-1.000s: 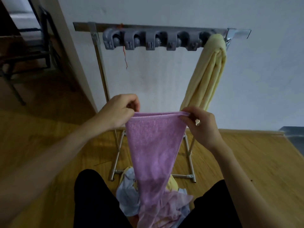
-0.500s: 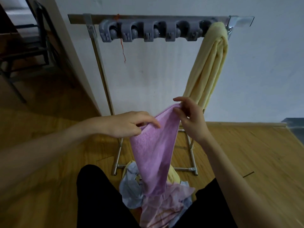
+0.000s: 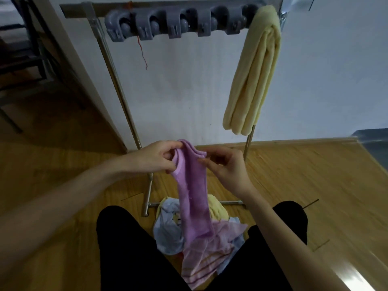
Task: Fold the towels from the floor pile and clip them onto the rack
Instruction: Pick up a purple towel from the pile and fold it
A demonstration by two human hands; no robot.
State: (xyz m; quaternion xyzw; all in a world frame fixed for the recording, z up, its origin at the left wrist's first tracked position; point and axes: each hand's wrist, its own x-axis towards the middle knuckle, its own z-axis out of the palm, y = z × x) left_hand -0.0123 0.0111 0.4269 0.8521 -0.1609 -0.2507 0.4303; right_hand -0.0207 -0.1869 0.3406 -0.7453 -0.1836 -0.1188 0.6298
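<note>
The left hand (image 3: 156, 157) and right hand (image 3: 225, 168) pinched the purple towel (image 3: 192, 192) at its top with curled fingers, above the floor pile (image 3: 174, 234). Behind, a yellow towel (image 3: 255, 76) hung clipped on the rack (image 3: 117, 80), beside 5 grey clips (image 3: 174, 26).

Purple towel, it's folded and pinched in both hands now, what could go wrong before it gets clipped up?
1. The purple towel is held only at its top edge by the left hand and right hand; the fold may slip open as it is lifted.
2. Its lower end hangs down to the pile and could drag another towel up.
3. The yellow towel fills the rightmost clip, so an empty grey clip to its left is probably needed.
</note>
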